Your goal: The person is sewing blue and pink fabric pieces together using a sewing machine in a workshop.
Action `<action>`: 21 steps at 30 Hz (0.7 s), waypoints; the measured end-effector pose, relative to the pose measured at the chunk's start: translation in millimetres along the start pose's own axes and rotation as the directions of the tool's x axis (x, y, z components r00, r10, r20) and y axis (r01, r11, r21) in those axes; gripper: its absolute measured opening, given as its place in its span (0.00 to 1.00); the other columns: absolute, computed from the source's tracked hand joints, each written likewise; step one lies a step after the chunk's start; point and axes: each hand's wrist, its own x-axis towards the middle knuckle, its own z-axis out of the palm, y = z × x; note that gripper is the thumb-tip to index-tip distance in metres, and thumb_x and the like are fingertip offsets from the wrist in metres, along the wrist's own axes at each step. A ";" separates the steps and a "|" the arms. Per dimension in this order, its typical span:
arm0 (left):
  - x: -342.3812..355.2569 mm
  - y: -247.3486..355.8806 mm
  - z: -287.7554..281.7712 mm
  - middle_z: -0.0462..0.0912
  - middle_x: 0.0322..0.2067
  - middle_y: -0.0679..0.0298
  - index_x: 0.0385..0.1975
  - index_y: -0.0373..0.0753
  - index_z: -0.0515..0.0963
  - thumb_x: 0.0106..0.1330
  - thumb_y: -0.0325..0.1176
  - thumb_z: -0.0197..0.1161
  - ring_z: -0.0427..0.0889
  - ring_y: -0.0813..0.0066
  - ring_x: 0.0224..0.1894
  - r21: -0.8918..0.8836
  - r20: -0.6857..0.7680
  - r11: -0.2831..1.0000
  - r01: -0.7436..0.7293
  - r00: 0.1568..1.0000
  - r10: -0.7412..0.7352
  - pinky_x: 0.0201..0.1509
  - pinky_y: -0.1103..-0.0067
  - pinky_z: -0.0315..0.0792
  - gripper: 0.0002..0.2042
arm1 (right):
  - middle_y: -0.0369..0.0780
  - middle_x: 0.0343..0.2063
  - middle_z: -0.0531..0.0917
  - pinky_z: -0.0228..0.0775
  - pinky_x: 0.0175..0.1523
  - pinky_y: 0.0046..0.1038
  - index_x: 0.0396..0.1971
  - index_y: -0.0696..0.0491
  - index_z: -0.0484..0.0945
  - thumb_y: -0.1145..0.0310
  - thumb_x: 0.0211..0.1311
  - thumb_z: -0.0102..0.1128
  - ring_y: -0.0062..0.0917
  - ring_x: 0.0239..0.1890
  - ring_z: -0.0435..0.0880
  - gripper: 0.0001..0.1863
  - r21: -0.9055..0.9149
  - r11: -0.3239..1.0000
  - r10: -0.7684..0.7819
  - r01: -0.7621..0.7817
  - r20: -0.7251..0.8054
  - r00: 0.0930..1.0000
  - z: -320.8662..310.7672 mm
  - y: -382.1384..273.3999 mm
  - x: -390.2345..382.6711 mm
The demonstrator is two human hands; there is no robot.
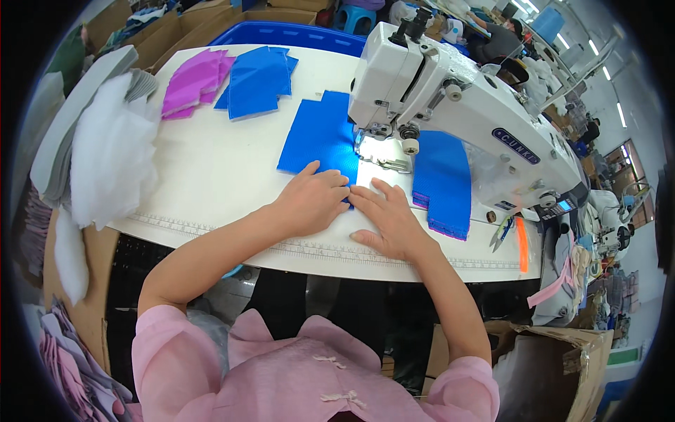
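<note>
A blue fabric panel (316, 130) lies flat on the white table, its right side at the needle area of a white sewing machine (436, 91). My left hand (313, 200) is on the panel's near right corner with fingers bent and closed on the edge; its thumb is mostly hidden. Just to the right, my right hand (390, 221) rests palm down, fingers spread and thumb apart, one fingertip touching near that corner. Lamp light brightens the presser foot (394, 163). Another blue panel (443, 183), with purple along its lower edge, lies right of the needle.
Blue pieces (260, 81) and purple pieces (193, 83) are stacked at the far left. White padding (116, 144) hangs over the left edge. Thread snips (502, 233) and an orange strip (522, 245) lie at the right. A cardboard box (555, 366) stands below. A person (499, 41) sits farther back.
</note>
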 end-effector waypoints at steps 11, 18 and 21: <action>25.0 -21.5 6.9 0.75 0.43 0.68 0.36 0.42 0.75 0.57 0.34 0.55 0.69 0.74 0.51 0.215 -0.079 0.977 -0.006 0.997 0.023 0.58 0.58 0.53 0.09 | 0.41 0.52 0.67 0.41 0.58 0.48 0.51 0.50 0.68 0.41 0.53 0.45 0.42 0.57 0.58 0.32 -0.223 0.972 0.049 -0.080 -0.141 0.989 3.9 18.8 28.8; 48.2 -34.9 9.5 0.74 0.42 0.69 0.35 0.42 0.75 0.55 0.30 0.55 0.70 0.73 0.50 0.264 -0.087 0.964 0.020 0.996 0.004 0.56 0.58 0.55 0.08 | 0.46 0.50 0.67 0.45 0.56 0.45 0.48 0.49 0.69 0.43 0.51 0.49 0.40 0.53 0.60 0.30 -0.182 0.977 0.064 -0.109 -0.234 0.970 6.7 23.7 38.0; 56.9 -46.9 20.7 0.75 0.36 0.68 0.29 0.43 0.76 0.51 0.27 0.54 0.72 0.73 0.44 0.260 -0.228 0.965 -0.017 0.971 0.078 0.51 0.64 0.56 0.07 | 0.45 0.48 0.68 0.49 0.54 0.41 0.47 0.49 0.70 0.48 0.47 0.56 0.39 0.51 0.62 0.28 -0.232 0.966 0.045 -0.116 -0.292 0.955 7.5 20.7 36.2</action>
